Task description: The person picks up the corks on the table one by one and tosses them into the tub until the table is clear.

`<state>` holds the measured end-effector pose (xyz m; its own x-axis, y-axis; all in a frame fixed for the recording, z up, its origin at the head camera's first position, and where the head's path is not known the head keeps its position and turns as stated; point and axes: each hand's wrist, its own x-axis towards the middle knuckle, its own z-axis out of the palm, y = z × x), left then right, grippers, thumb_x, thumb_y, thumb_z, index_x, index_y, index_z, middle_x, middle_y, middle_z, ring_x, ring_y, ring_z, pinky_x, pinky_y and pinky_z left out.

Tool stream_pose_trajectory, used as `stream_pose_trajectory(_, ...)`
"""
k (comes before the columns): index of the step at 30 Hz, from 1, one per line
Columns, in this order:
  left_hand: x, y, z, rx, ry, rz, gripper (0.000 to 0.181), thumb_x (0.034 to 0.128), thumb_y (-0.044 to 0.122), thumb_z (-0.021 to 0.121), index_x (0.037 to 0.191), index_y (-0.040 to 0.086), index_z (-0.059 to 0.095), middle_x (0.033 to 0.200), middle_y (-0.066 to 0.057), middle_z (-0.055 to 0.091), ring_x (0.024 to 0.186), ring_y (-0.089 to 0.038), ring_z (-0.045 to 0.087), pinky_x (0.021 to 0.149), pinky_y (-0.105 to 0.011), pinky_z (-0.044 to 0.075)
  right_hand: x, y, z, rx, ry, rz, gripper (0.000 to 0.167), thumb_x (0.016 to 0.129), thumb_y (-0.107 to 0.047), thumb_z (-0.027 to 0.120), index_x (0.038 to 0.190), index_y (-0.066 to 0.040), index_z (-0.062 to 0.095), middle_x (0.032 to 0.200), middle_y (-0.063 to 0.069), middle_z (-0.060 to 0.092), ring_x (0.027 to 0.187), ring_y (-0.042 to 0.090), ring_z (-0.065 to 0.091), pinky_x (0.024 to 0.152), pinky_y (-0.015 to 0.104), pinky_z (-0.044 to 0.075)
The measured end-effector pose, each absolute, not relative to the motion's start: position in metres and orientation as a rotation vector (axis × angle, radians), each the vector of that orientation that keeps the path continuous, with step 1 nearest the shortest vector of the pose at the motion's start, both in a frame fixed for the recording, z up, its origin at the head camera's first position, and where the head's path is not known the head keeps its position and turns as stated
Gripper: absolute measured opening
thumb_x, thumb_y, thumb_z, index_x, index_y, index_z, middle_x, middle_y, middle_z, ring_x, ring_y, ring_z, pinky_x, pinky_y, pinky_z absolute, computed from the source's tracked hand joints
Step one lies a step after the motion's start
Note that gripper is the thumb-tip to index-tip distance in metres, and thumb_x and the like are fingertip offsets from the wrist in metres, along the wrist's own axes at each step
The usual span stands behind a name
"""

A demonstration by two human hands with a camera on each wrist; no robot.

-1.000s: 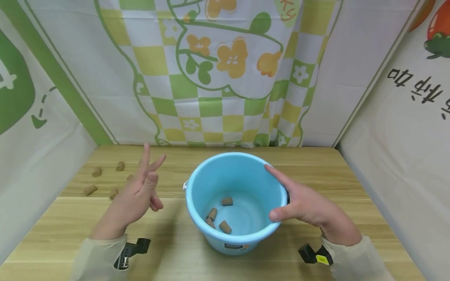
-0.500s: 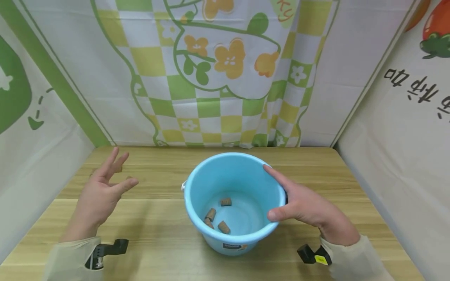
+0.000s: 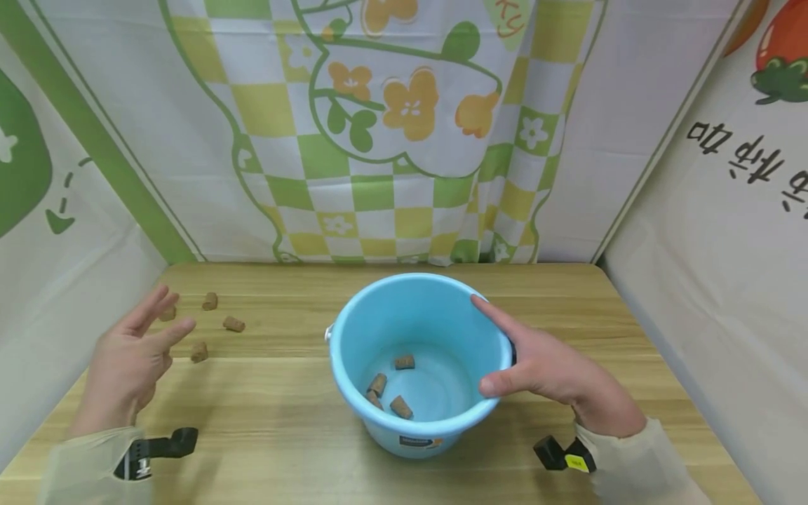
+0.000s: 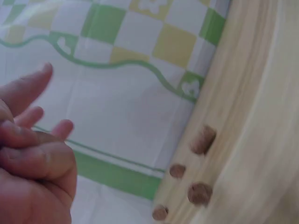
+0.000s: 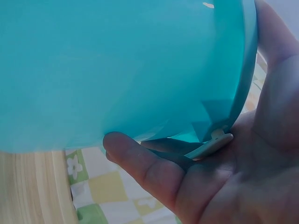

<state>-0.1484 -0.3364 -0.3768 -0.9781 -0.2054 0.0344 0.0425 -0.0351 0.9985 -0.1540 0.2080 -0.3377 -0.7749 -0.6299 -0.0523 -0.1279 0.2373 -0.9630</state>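
A light blue bucket (image 3: 416,305) stands upright on the table, with several brown corks (image 3: 405,362) lying on its bottom. My right hand (image 3: 546,368) grips the bucket's right rim, thumb over the edge and fingers along the outside wall, as the right wrist view also shows. Over the table's left side hovers my left hand (image 3: 129,358), thumb and forefinger spread, some other fingers bent, nothing held. Beyond and beside it lie several loose corks (image 3: 233,323), one partly hidden by the fingers. In the left wrist view, loose corks (image 4: 202,140) appear apart from that hand.
The wooden table (image 3: 284,421) carries everything. A patterned curtain (image 3: 379,189) hangs at its back edge, and printed fabric walls (image 3: 707,280) stand on both sides. A small white handle joint (image 3: 329,334) sticks out at the bucket's left.
My left hand has moved left, away from the bucket, over the loose corks, and corks it covered show again. The right hand keeps its grip on the rim; the bucket stays in place.
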Motion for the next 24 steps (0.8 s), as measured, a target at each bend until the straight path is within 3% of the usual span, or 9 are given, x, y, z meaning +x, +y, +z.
stream_pose_trajectory(5, -0.147, -0.352, -0.389, 0.269, -2.100, -2.183, 0.084, 0.0916, 0.017, 0.075, 0.159, 0.029, 0.026, 0.157, 0.005, 0.032, 0.046, -0.001, 0.031, 0.039, -0.017, 0.032, -0.157, 0.211, -0.338, -0.697, 2.053, -1.560, 0.117, 0.078, -0.028, 0.088, 0.162, -0.021, 0.007, 0.149, 0.026, 0.032, 0.115, 0.042, 0.055, 0.089, 0.042, 0.051)
stream_pose_trajectory(10, -0.148, -0.364, -0.403, 0.333, -2.149, -2.213, 0.084, 0.0918, 0.020, 0.075, 0.159, 0.026, 0.026, 0.164, -0.001, 0.020, 0.047, 0.000, 0.034, 0.039, -0.018, 0.032, -0.158, 0.210, -0.337, -0.715, 2.042, -1.550, 0.117, 0.078, -0.030, 0.088, 0.162, -0.021, 0.007, 0.148, 0.026, 0.034, 0.116, 0.042, 0.054, 0.090, 0.042, 0.051)
stream_pose_trajectory(18, -0.155, -0.373, -0.422, 0.510, -2.616, -1.819, 0.089, 0.0927, 0.043, 0.071, 0.160, 0.019, 0.017, 0.164, -0.010, 0.015, 0.048, -0.003, 0.042, 0.037, -0.025, 0.039, -0.158, 0.209, -0.336, -0.713, 2.048, -1.547, 0.118, 0.076, -0.032, 0.089, 0.162, -0.020, 0.008, 0.148, 0.026, 0.035, 0.115, 0.042, 0.055, 0.091, 0.042, 0.050)
stream_pose_trajectory(24, -0.157, -0.373, -0.434, 0.557, -2.633, -1.866, 0.092, 0.0913, 0.040, 0.074, 0.160, 0.018, 0.016, 0.164, -0.017, 0.010, 0.048, -0.002, 0.043, 0.037, -0.025, 0.039, -0.158, 0.209, -0.336, -0.719, 2.039, -1.555, 0.118, 0.076, -0.033, 0.089, 0.162, -0.019, 0.008, 0.148, 0.026, 0.034, 0.115, 0.042, 0.055, 0.091, 0.042, 0.050)
